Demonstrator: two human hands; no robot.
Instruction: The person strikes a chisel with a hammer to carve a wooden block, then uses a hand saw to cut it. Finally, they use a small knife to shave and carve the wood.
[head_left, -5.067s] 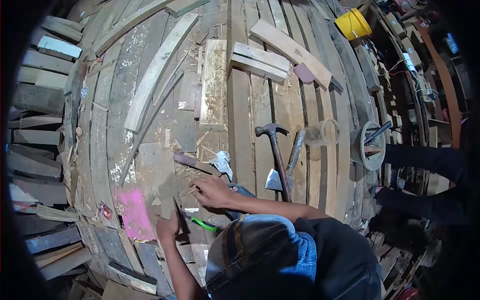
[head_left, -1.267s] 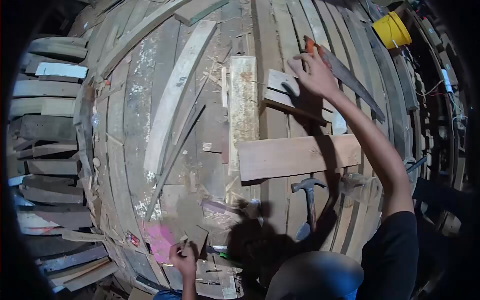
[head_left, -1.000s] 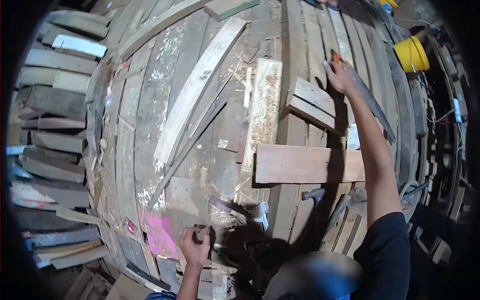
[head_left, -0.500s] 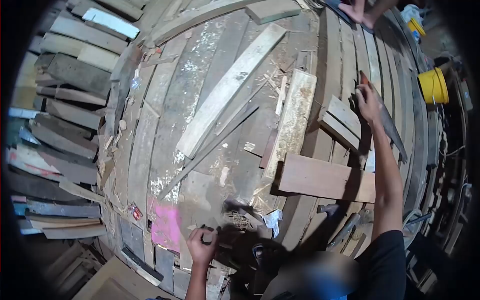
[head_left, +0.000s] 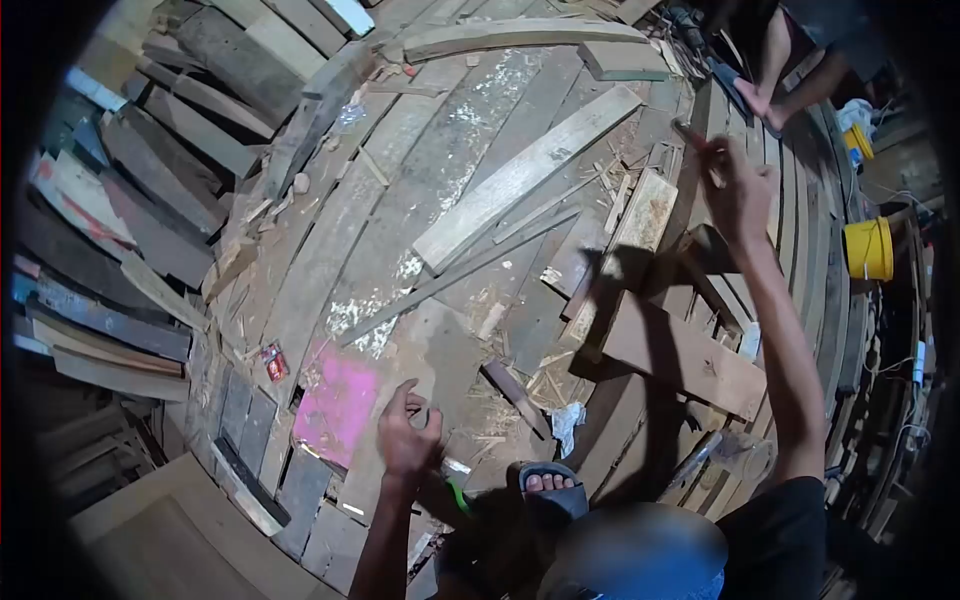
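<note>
Your right hand (head_left: 738, 195) is closed around the red handle of what looks like a saw (head_left: 714, 152), raised over the plank floor (head_left: 450, 160) beyond the loose board (head_left: 685, 355); blur hides its exact outline. Expect it to be fairly light, with a rigid handle and a thin blade that is stiff along its length but springy sideways, so keep your hold on the handle, clear of the teeth. Your left hand (head_left: 408, 440) is half curled beside the pink patch (head_left: 338, 405), thumb and fingers apart, with nothing visible between them. Compared with a moment ago, the blade no longer shows stretching back beside your right forearm, and a sandalled foot (head_left: 550, 483) has come into clear view.
</note>
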